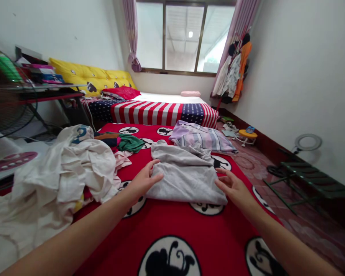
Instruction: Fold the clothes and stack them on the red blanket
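Between spread hands [143, 179] [234, 186]: grey garment [186, 180], lying on red blanket [215, 232].

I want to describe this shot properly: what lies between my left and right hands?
In the head view, a light grey garment lies on the red blanket between the left hand and the right hand.

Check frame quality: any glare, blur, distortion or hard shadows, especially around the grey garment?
Head view: window bright, washed out toward its lower right; head view: fan at left edge smeared; head view: wide-angle stretch toward the edges; head view: grey garment evenly lit, folds readable, only soft shading.
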`<state>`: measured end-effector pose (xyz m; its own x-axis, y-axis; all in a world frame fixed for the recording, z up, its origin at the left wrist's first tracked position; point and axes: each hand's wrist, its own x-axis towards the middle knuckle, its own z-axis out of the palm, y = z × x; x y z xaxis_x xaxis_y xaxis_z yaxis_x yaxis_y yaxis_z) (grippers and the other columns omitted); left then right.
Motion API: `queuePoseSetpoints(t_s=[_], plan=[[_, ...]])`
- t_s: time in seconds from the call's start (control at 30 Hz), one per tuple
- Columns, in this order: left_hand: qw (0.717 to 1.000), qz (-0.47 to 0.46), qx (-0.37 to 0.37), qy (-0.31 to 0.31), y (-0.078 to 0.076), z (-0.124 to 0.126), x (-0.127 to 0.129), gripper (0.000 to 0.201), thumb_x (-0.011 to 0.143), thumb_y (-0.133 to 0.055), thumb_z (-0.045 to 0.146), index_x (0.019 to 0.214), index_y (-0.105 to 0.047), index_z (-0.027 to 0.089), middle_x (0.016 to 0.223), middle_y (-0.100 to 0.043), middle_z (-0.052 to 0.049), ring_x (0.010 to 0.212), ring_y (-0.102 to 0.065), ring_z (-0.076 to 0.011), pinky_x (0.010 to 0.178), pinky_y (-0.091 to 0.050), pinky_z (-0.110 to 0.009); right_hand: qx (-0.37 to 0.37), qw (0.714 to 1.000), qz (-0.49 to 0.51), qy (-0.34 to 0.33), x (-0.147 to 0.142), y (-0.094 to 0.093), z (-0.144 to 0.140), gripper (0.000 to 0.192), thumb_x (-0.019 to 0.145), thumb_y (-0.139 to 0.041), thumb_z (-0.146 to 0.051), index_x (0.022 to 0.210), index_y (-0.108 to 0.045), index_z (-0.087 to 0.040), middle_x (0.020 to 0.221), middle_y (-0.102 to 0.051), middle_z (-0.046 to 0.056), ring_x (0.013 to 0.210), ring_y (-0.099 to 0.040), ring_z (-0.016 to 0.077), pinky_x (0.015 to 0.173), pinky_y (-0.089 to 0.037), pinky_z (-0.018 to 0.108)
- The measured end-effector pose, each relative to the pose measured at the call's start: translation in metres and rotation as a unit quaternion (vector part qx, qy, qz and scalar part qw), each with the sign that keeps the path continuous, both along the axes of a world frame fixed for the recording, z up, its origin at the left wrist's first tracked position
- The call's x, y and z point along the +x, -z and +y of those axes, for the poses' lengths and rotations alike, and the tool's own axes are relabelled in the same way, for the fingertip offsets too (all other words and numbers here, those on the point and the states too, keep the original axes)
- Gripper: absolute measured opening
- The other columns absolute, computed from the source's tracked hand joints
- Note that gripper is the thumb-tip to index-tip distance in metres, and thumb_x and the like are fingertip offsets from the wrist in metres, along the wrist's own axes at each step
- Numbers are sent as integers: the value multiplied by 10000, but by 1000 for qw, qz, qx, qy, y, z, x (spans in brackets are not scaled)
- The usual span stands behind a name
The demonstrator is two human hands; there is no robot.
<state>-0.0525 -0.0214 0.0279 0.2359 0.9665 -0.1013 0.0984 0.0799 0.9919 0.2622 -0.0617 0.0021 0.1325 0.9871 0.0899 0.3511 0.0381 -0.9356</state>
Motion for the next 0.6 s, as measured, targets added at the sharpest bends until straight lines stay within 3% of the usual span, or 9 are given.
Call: queuePoseSetpoints(t_s=[0.1,0.17,0.3,0.4,0.47,0.53,0.6], plan=[[996,38,71,-24,8,7,10,680,665,-692,285,1299,-494,141,1211,-610,-137,1125,-572,-269,933,-444,-376,38,997,-67,3,-11,0,15,600,727,-648,-422,1261,-549,-168,1001,-693,84,902,-655,227,803,-511,379],[994,45,92,-45,7,14,16,614,649,-650,222,1248,-544,135,1237,-602,-130,1142,-559,-260,950,-431,-360,54,994,-98,8,-18,-7,28,516,696,-665,-335,1183,-628,-169,1082,-690,90,979,-637,250,883,-482,416],[996,-30,83,-5,-20,7,10,613,630,-636,206,1234,-561,137,1109,-670,-104,973,-624,-226,816,-473,-301,67,997,-13,27,-26,-41,23,341,706,-629,-275,1013,-703,-147,1022,-721,92,962,-651,258,907,-479,428],[992,-31,104,69,-47,-25,-14,519,664,-642,215,1181,-617,183,1005,-699,-54,872,-630,-198,739,-472,-261,138,990,21,21,-19,-68,-23,248,749,-648,-300,969,-708,-201,1026,-725,55,1000,-647,243,915,-495,387],[982,33,129,137,-58,-55,-34,393,702,-644,233,1094,-678,217,986,-704,-34,870,-625,-204,765,-480,-276,154,988,-12,4,-9,-72,-66,206,792,-644,-329,959,-710,-230,993,-729,52,973,-665,241,859,-537,349],[952,131,151,233,-59,-88,-51,274,759,-633,250,1017,-723,255,1013,-706,-30,953,-619,-229,883,-467,-323,159,981,-109,-20,5,-57,-111,209,825,-625,-351,998,-709,-270,1008,-732,46,965,-682,241,801,-573,305],[911,201,170,317,-53,-120,-64,286,762,-639,211,1010,-733,318,1064,-697,-21,1039,-601,-242,971,-432,-347,180,948,-254,-58,20,-31,-148,263,807,-655,-351,1065,-697,-324,1026,-737,22,960,-694,242,766,-595,274]])
